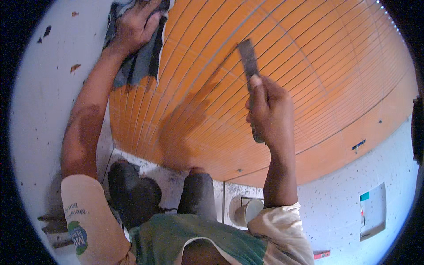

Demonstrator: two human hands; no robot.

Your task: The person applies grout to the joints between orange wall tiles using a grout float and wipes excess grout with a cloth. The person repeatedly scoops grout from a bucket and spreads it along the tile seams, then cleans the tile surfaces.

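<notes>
My right hand [271, 104] is closed round a flat scraper [249, 59], its worn grey blade pointing up. The blade is in front of an orange grooved wall panel [309, 84] and casts a long shadow on it; whether it touches is unclear. At the upper left, my left hand [134, 28] reaches up with fingers apart. It lies against a dark grey, ragged-edged patch [139, 66] at the panel's left edge. I cannot tell whether this patch is cloth or a broken-out part of the panel. The ends of the left fingers are cut off by the view.
A white wall with dark chips [48, 88] meets the panel on the left. Below are my dark-trousered legs [196, 192] and a pale bucket [249, 212]. On the right, the speckled white wall [331, 207] has a rectangular recess [375, 214]; a red object [321, 255] is lower down.
</notes>
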